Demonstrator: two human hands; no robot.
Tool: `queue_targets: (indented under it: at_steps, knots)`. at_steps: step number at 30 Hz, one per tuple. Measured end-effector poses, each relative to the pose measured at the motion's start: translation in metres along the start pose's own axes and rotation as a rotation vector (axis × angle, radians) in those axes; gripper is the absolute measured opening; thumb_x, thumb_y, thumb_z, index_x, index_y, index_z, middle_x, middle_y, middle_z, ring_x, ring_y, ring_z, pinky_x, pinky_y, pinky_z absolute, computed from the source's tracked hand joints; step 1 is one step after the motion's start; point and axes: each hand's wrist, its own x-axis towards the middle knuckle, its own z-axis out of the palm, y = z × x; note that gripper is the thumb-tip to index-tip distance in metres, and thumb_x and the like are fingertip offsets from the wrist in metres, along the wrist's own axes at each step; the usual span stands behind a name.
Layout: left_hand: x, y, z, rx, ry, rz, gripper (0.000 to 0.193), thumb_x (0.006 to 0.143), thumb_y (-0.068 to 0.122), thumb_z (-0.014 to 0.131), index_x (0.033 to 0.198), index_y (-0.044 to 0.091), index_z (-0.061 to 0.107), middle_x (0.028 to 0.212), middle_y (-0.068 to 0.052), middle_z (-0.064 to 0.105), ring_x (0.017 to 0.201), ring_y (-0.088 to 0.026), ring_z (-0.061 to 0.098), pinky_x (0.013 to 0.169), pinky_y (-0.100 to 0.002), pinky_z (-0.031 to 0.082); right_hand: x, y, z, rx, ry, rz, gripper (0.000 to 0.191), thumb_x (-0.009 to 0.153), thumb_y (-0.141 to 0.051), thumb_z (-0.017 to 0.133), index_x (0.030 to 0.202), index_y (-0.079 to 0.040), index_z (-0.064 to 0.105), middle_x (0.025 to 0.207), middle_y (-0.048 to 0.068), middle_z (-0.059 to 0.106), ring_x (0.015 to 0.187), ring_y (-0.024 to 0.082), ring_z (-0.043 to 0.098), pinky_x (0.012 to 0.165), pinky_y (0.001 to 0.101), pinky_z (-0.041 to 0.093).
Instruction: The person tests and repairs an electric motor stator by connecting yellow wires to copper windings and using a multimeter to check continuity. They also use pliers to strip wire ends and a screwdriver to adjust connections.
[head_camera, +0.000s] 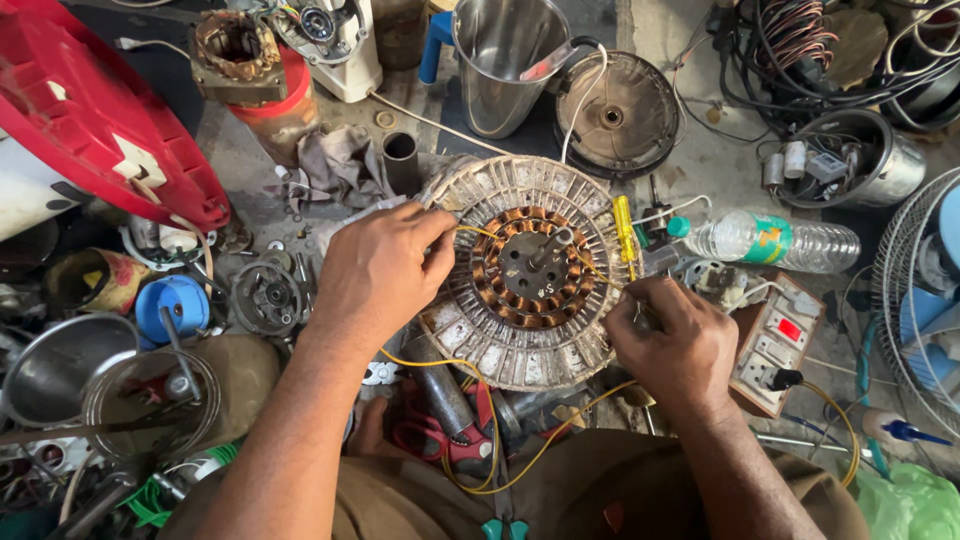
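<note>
A round fan motor (527, 270) with copper windings and a pale slotted rim lies on the floor in front of me. My left hand (382, 268) rests on its left edge and pinches a thin yellow wire (470, 232) that runs over the windings. My right hand (672, 340) grips the rim at the lower right, fingers closed around a small tool or wire end that I cannot make out. A yellow-handled screwdriver (626, 232) lies across the right side of the rim.
A steel jug (500, 60) and a round motor cover (615, 112) stand behind. A plastic water bottle (775, 240) and a switch board (778, 345) lie right. Red-handled pliers (440, 435), a red cover (95, 115), steel bowls (55, 365) and tangled cables (800, 50) crowd the floor.
</note>
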Motion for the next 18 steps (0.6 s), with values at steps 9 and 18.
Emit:
queue_targets:
  at_steps: [9, 18]
  knots:
    - [0.0006, 0.0011, 0.0001, -0.002, -0.002, -0.011, 0.014, 0.088, 0.018, 0.073, 0.099, 0.01, 0.075, 0.086, -0.011, 0.071, 0.077, -0.033, 0.071, 0.069, -0.044, 0.057, 0.0006, -0.0005, -0.0006, 0.007, 0.004, -0.008, 0.008, 0.084, -0.005, 0.075, 0.085, -0.008, 0.068, 0.074, 0.004, 0.068, 0.064, 0.018, 0.069, 0.061, 0.0319, 0.054]
    - [0.0003, 0.0018, -0.0017, -0.009, -0.042, -0.039, 0.012, 0.088, 0.019, 0.072, 0.097, 0.01, 0.075, 0.085, -0.01, 0.071, 0.075, -0.032, 0.071, 0.068, -0.044, 0.057, 0.0008, 0.0005, -0.0009, 0.0, 0.002, -0.017, 0.007, 0.084, -0.005, 0.075, 0.085, -0.008, 0.068, 0.076, 0.005, 0.069, 0.067, 0.02, 0.07, 0.062, 0.0328, 0.055]
